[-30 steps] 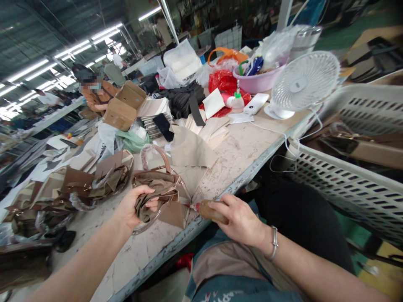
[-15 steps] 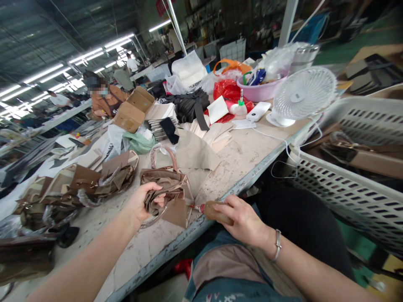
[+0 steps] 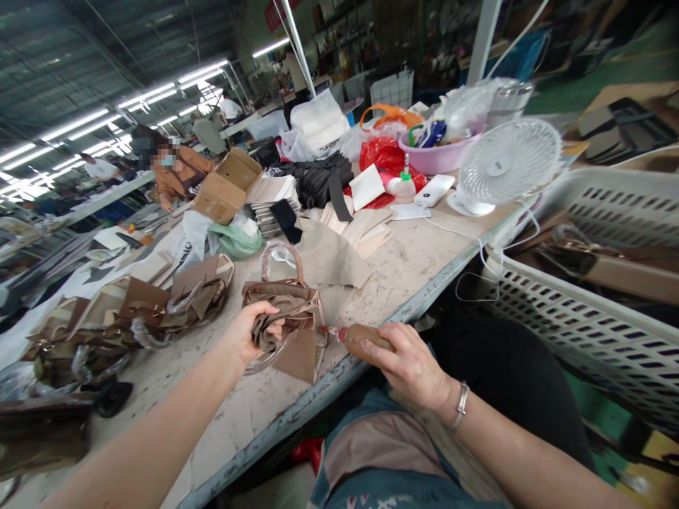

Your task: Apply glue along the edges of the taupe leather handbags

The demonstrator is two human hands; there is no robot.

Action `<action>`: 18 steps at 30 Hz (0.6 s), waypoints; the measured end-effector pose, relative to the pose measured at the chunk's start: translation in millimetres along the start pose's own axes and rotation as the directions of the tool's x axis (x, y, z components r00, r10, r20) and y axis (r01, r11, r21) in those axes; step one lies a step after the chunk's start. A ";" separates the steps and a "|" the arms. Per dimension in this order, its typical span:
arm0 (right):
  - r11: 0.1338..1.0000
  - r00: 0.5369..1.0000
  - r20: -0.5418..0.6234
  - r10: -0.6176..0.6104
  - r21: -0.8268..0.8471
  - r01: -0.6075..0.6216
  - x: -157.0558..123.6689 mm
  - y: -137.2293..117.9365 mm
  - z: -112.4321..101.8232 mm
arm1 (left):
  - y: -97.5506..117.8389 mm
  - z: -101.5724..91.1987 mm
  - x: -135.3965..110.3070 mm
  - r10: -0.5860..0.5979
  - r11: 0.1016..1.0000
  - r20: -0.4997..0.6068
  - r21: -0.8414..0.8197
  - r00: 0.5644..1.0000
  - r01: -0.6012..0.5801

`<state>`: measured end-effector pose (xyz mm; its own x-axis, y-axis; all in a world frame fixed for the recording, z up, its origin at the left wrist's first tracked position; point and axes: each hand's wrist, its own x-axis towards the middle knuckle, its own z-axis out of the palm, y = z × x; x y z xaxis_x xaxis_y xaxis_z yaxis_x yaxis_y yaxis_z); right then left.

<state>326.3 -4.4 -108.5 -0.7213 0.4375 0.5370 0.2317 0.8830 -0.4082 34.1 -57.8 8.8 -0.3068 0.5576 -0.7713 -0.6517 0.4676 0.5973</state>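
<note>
A brown handbag lies on the worktable near its front edge, its wrapped handle pointing away from me. My left hand is closed on the bag's bunched brown fabric lining. Wrapped round a brown squeeze bottle is my right hand. The bottle lies almost level, and its reddish nozzle with a thin tip points left at the bag's side edge. Whether the tip touches the bag I cannot tell.
More brown handbags stand in a row at the left. A white fan, a purple basin and a small bottle with a green cap stand farther back. White plastic baskets flank the right side. A co-worker sits across.
The bag and my left hand have shifted slightly right. The bottle's nozzle has risen a little along the bag's side edge, and my right hand has tilted with it.
</note>
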 end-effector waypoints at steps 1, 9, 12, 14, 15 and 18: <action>1.000 0.999 -0.052 -0.017 -0.002 0.017 0.6 2.0 -0.1 | 0.1 -0.4 1.2 0.002 1.000 -0.002 0.002 1.000 -0.002; 1.000 0.998 0.059 0.024 -0.016 -0.023 3.6 2.0 -1.1 | 0.3 4.8 4.6 -0.005 1.000 -0.022 0.010 1.000 0.005; 0.999 0.988 0.152 0.039 -0.015 -0.037 2.6 -4.1 -1.6 | 0.0 6.9 4.9 0.006 1.000 -0.032 0.012 0.999 -0.005; 0.999 0.986 0.156 0.054 -0.007 -0.054 1.6 -6.0 -1.2 | -0.3 7.7 5.4 0.010 1.000 -0.038 0.016 0.999 -0.009; 0.998 0.987 0.149 0.064 0.007 -0.065 0.9 -6.2 -0.8 | -0.5 7.9 5.8 0.011 1.000 -0.041 0.019 0.999 -0.010; 0.993 0.989 0.122 0.078 0.076 -0.087 -1.1 -5.4 1.2 | -0.7 8.1 7.3 0.016 1.000 -0.043 0.027 0.999 -0.015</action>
<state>325.1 -9.8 -107.9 -0.7755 0.4807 0.4093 0.2434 0.8258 -0.5088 38.0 -48.4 4.5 -0.3470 0.5348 -0.7704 -0.6277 0.4779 0.6145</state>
